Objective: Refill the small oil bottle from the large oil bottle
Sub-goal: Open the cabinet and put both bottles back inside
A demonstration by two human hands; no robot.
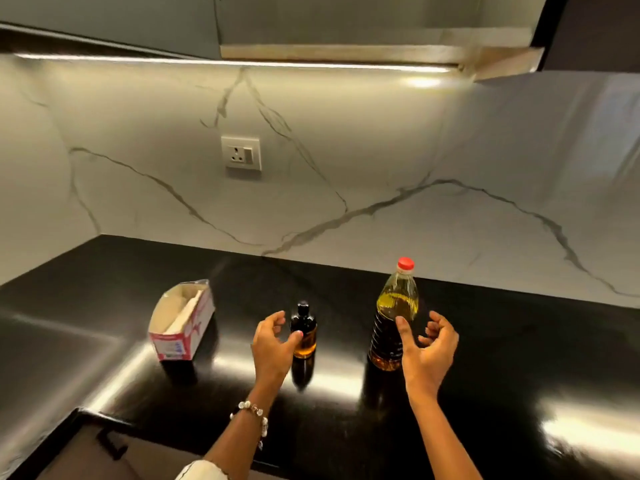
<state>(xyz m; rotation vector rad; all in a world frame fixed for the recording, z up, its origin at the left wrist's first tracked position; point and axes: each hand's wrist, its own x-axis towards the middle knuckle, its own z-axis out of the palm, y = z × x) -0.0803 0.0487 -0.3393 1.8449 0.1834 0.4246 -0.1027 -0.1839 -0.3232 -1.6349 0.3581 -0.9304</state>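
Note:
A small dark bottle (304, 329) with a black cap stands upright on the black counter (519, 358), a little amber oil in its bottom. My left hand (272, 344) is beside it on the left, fingers loosely curved, thumb tip touching or just in front of the glass. To the right stands the large clear oil bottle (394, 306) with a red cap, upright and capped. My right hand (427, 344) hovers just in front of and to the right of it, fingers spread and curved, holding nothing; the thumb overlaps the bottle's side.
A red-and-white carton (181, 322), open on top, lies on the counter to the left of the small bottle. A marble backsplash with a wall socket (241, 153) rises behind. The counter's front edge runs near my forearms.

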